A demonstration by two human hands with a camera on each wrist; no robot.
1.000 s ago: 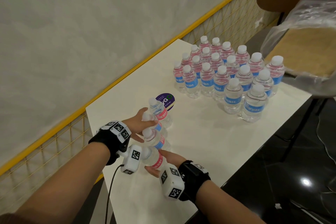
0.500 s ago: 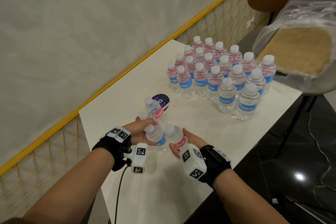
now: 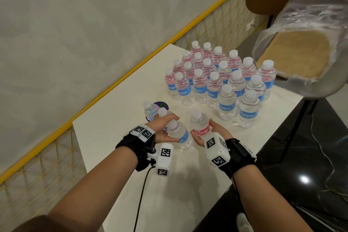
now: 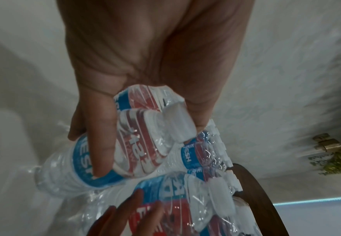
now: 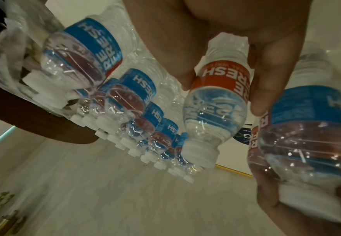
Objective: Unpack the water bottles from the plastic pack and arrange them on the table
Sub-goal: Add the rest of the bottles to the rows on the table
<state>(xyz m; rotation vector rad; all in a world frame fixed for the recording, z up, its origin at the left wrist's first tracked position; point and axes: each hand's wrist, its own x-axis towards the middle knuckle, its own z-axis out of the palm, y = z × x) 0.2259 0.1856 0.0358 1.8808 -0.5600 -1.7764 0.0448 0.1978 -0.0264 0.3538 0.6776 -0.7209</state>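
My left hand (image 3: 170, 128) grips a blue-labelled water bottle (image 3: 178, 135) near the table's left end, with a second bottle's cap (image 3: 162, 112) showing behind its fingers. In the left wrist view the thumb (image 4: 103, 135) lies across that blue label. A third bottle (image 3: 150, 109) stands just beyond; whether the hand touches it I cannot tell. My right hand (image 3: 206, 133) holds a red-labelled bottle (image 3: 199, 125) upright beside them, and its fingers (image 5: 266, 76) wrap the label. Several bottles (image 3: 216, 83) stand grouped at the table's far end. The crumpled plastic pack (image 3: 301, 20) lies on a chair.
The white table (image 3: 178, 184) is narrow, with a yellow rail and wire fence (image 3: 94, 98) along its left side and a dark floor (image 3: 301, 156) off its right edge. A purple sticker (image 3: 160, 104) lies on the table by the third bottle.
My right hand has drawn the red-labelled bottle away from the cluster in my left hand, moved it right and turned it upright. The left hand has shifted slightly forward.
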